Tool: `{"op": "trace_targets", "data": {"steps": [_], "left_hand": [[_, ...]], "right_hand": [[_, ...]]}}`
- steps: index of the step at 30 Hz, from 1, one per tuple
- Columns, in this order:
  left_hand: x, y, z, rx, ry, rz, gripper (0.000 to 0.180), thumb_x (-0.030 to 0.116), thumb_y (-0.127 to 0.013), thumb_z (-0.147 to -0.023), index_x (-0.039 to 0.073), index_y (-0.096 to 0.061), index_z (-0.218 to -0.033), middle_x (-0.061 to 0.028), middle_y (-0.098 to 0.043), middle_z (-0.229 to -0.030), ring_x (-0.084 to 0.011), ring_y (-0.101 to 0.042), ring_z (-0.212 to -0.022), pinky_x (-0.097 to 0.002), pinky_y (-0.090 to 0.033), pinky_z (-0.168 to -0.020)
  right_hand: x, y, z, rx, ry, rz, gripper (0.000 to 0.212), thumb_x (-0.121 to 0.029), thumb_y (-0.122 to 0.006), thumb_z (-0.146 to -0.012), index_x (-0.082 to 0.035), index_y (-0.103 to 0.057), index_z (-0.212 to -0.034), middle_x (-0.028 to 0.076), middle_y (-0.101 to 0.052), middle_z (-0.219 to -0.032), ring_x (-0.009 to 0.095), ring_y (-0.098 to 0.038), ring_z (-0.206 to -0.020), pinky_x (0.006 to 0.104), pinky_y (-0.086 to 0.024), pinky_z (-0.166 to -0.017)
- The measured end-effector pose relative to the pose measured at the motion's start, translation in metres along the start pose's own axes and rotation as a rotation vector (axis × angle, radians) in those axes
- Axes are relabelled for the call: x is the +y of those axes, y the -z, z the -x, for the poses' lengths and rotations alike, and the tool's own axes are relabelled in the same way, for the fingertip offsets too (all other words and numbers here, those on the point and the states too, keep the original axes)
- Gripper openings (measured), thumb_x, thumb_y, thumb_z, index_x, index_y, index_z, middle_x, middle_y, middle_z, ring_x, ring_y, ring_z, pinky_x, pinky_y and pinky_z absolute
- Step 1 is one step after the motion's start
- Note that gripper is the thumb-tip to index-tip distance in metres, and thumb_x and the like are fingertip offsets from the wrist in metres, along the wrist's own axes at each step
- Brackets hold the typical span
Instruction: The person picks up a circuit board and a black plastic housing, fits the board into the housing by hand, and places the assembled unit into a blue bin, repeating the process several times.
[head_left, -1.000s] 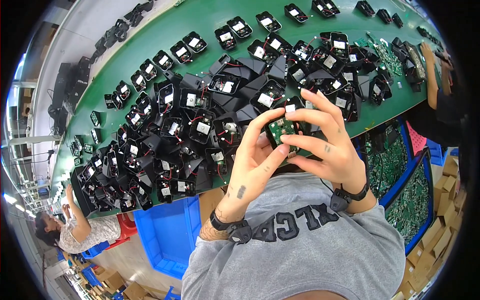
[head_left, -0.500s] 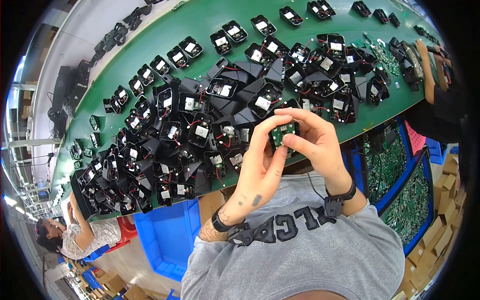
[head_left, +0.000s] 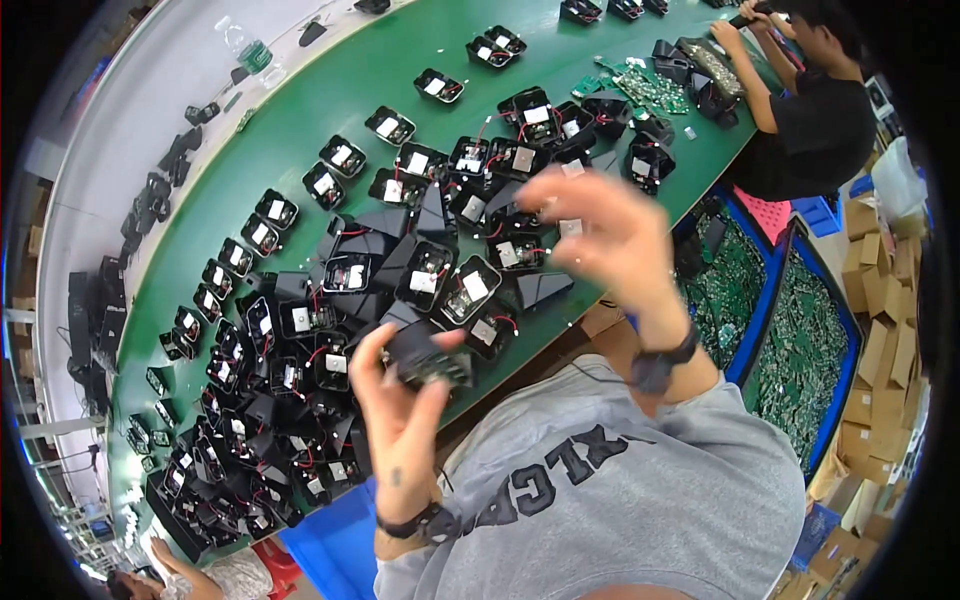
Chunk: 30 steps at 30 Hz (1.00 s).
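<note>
Work looks part-way along: a long row of black housings (head_left: pixel 275 210) stands spaced out on the green table (head_left: pixel 270 140), mouths up, most w/ a pale block inside, so that lot seems sorted; the jumbled pile (head_left: pixel 430 270) nearer the person is far bigger and, by my read, is what's left, along w/ the heap of loose green boards (head_left: pixel 645 85) toward the far R end. The unit in hand (head_left: pixel 425 355) doesn't look finished either, as it's up off the table, above the near edge of the pile, in the L hand (head_left: pixel 400 425), thumb and fingers pinching it from its sides. R hand (head_left: pixel 615 235) is well apart from it, above the pile, fingers spread and half-curled; too blurred to tell for sure if anything's btwn them. Materials: housings are dark, matte-looking moulded plastic, boxy w/ rounded corners and some sloped, wedge-like sides; the blocks inside are flat, white to silvery rectangles, w/ thin red wires (head_left: pixel 513 322) looping out over the rims. Tabletop's smooth, w/ a slight sheen. Boards are thin, flat and speckled w/ tiny parts, incl. the mass of boards (head_left: pixel 800 350) in the bins (head_left: pixel 764 305) on the R. Shirt (head_left: pixel 650 490) is soft grey knit w/ dark lettering.
</note>
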<state>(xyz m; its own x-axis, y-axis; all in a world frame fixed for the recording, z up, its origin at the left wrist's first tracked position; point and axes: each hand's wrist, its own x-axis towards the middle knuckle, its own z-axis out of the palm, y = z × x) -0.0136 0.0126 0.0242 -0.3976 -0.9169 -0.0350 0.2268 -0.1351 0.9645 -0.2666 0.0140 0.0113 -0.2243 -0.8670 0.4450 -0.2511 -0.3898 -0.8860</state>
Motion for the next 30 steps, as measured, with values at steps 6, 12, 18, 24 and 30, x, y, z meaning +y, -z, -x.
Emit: {"op": "trace_targets", "data": {"steps": [6, 12, 18, 24, 30], "left_hand": [[0.054, 0.097, 0.033, 0.405, -0.201, -0.390, 0.056, -0.008, -0.053, -0.076, 0.005, -0.043, -0.129, -0.0192, -0.058, -0.115, -0.0223, -0.057, -0.103, -0.0312, -0.046, -0.088], [0.135, 0.190, 0.017, 0.654, -0.320, -0.733, 0.052, 0.000, -0.058, -0.086, 0.003, -0.041, -0.135, -0.0133, -0.055, -0.119, -0.0186, -0.055, -0.107, -0.0279, -0.044, -0.089], [0.173, 0.386, -0.045, 0.823, -0.188, -1.747, 0.044, 0.006, -0.058, -0.072, 0.014, -0.056, -0.115, -0.0202, -0.065, -0.095, -0.0382, -0.063, -0.092, -0.0435, -0.049, -0.078], [0.150, 0.488, -0.054, 0.857, 0.161, -1.924, 0.022, 0.017, -0.050, -0.085, 0.007, -0.059, -0.102, -0.0225, -0.065, -0.099, -0.0405, -0.061, -0.096, -0.0482, -0.048, -0.082], [0.110, 0.513, -0.099, 0.894, 0.407, -1.809, 0.031, 0.011, -0.058, -0.080, 0.010, -0.057, -0.111, -0.0191, -0.064, -0.108, -0.0381, -0.061, -0.103, -0.0467, -0.050, -0.087]], "right_hand": [[0.099, 0.231, -0.036, 0.594, -0.096, 0.612, 0.030, -0.012, -0.060, -0.090, 0.002, -0.062, -0.117, 0.009, -0.068, -0.107, 0.014, -0.063, -0.099, 0.0253, -0.047, -0.087], [0.184, 0.270, -0.038, 0.286, -0.095, 1.017, 0.035, -0.018, -0.058, -0.090, -0.001, -0.060, -0.120, 0.016, -0.062, -0.121, 0.025, -0.057, -0.115, 0.0344, -0.041, -0.098], [0.220, 0.319, -0.030, 0.134, 0.179, 1.247, 0.038, -0.019, -0.056, -0.093, 0.004, -0.057, -0.123, 0.021, -0.056, -0.127, 0.032, -0.053, -0.118, 0.0380, -0.038, -0.101], [0.221, 0.291, -0.034, 0.314, 0.086, 1.056, 0.040, -0.023, -0.055, -0.095, 0.005, -0.055, -0.123, 0.020, -0.058, -0.124, 0.031, -0.053, -0.116, 0.0368, -0.038, -0.101], [0.224, 0.306, -0.021, 0.381, -0.070, 1.085, 0.040, -0.026, -0.054, -0.095, 0.003, -0.056, -0.123, 0.017, -0.058, -0.125, 0.030, -0.053, -0.118, 0.0354, -0.036, -0.102]]}}
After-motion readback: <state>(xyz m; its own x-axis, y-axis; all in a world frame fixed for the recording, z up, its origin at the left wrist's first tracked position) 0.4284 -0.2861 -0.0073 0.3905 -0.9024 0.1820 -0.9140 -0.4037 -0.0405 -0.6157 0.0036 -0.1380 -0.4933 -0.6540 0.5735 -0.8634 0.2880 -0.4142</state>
